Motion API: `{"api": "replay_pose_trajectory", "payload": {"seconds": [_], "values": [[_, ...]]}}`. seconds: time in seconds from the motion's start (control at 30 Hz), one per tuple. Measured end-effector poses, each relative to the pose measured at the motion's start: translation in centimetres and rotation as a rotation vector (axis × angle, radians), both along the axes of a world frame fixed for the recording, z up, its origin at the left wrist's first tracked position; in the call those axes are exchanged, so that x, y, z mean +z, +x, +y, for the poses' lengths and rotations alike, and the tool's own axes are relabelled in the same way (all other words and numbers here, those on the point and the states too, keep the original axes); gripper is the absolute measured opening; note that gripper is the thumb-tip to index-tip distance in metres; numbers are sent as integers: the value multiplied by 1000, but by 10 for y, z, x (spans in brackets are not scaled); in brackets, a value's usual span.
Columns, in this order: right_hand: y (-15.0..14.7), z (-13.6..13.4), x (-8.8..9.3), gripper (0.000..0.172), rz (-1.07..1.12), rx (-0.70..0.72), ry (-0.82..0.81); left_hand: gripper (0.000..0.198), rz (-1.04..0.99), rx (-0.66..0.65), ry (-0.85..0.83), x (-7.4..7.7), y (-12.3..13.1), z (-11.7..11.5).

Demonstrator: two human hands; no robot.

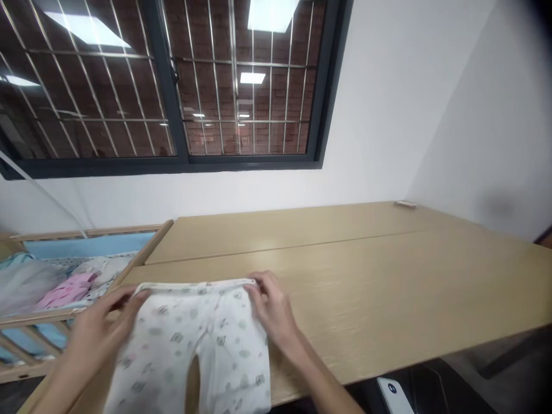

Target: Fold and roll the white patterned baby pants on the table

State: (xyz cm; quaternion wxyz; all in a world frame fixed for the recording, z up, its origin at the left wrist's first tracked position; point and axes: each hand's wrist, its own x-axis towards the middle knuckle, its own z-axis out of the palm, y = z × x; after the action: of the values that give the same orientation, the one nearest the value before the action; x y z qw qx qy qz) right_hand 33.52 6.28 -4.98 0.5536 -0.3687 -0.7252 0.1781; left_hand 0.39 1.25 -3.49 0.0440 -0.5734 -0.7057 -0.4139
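Baby trousers flat on table, waistband between both grips.

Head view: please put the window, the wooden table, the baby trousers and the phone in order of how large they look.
1. Window and wooden table: they look alike in size, so no rank between them.
2. Baby trousers, near the camera, so this place is unsure.
3. Phone, partly cut off.
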Motion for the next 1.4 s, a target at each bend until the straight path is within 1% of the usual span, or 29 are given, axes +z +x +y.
{"api": "replay_pose_trajectory", "payload": {"seconds": [0.03, 0.1, 0.2, 0.27, 0.37, 0.43, 0.53, 0.63, 0.73, 0.9, 1.0, 1.1, 1.2, 1.27, 1.33, 1.4], "values": [[7, 15, -1, 14, -20, -20, -22, 54, -37, -97, -21, -2, 3, 18], [20, 45, -6, 13, -72, -41, -84, 51, -71, -217, -124, -12, 13, 54], [33, 87, -21, 16, -167, -52, -206, 45, -64, -270, -253, -37, 32, 102], [37, 111, -34, 18, -240, -67, -276, 38, -31, -271, -290, -56, 43, 127], [36, 139, -53, 20, -426, -141, -267, 29, 34, -248, -326, -80, 56, 155], [32, 153, -63, 20, -530, -200, -232, 27, 84, -223, -349, -91, 63, 170], [25, 170, -74, 20, -622, -254, -230, 27, 160, -175, -382, -102, 70, 189], [22, 186, -78, 22, -710, -281, -234, 29, 227, -131, -417, -106, 74, 204], [24, 205, -79, 25, -756, -297, -249, 29, 281, -105, -445, -106, 78, 216], [30, 235, -80, 24, -780, -285, -278, 30, 337, -90, -473, -98, 88, 233], [34, 246, -84, 23, -757, -263, -296, 30, 338, -76, -484, -92, 93, 236], [38, 251, -89, 23, -716, -229, -306, 29, 322, -83, -488, -80, 96, 231], [41, 252, -93, 23, -671, -205, -309, 32, 307, -97, -459, -61, 106, 220], [42, 254, -95, 22, -642, -199, -310, 37, 306, -133, -425, -47, 124, 206], [42, 256, -95, 21, -617, -191, -312, 35, 312, -236, -413, -37, 152, 183], [43, 258, -96, 20, -596, -182, -314, 28, 319, -422, -453, -33, 187, 149]]}}
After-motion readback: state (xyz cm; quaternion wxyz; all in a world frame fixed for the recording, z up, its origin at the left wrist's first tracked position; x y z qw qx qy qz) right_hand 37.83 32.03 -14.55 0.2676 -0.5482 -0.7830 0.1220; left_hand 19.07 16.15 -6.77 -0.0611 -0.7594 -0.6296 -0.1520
